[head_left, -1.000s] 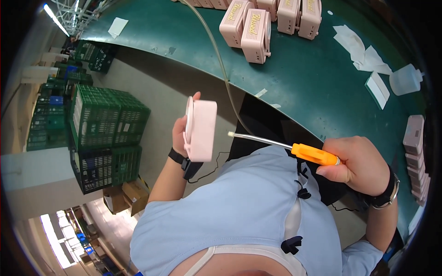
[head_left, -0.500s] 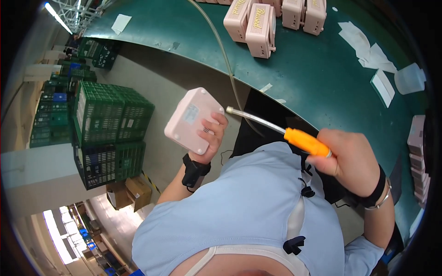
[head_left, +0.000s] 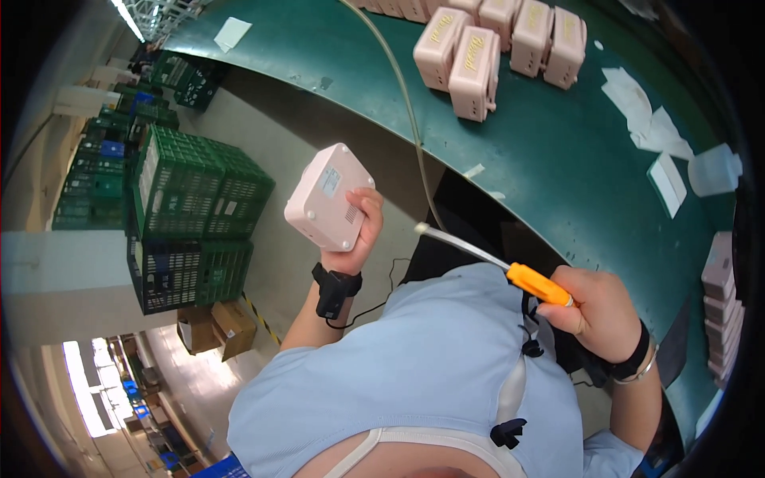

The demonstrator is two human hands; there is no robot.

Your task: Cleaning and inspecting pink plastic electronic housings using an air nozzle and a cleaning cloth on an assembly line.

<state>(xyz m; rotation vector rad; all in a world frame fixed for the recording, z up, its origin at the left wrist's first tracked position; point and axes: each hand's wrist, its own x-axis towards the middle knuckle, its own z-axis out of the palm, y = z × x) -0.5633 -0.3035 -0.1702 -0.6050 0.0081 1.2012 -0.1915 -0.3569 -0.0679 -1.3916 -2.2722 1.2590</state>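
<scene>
My left hand (head_left: 363, 226) is closed around a pale pink plastic case (head_left: 325, 209) with rounded corners. Its face toward me shows a whitish label, small round feet and a patch of vent slots. Over to the right, my right hand (head_left: 599, 307) grips an orange-handled tool (head_left: 537, 284) with a slim, pale shaft. The tool's whitish tip points left toward the case, with a gap between them. Both things are held in the air in front of my body, short of the bench. The case's far side is hidden.
On the green bench (head_left: 351, 88) stand several pink cases (head_left: 474, 73). A translucent hose (head_left: 405, 84) hangs over its edge. White papers (head_left: 644, 115) and a clear cup (head_left: 714, 170) lie right; stacked pink parts (head_left: 719, 307) sit beyond. Green crates (head_left: 199, 179) are piled at left.
The pink case has moved slightly up and turned a little in my left hand. My right hand and the orange-handled tool have shifted down, with a wider gap to the case.
</scene>
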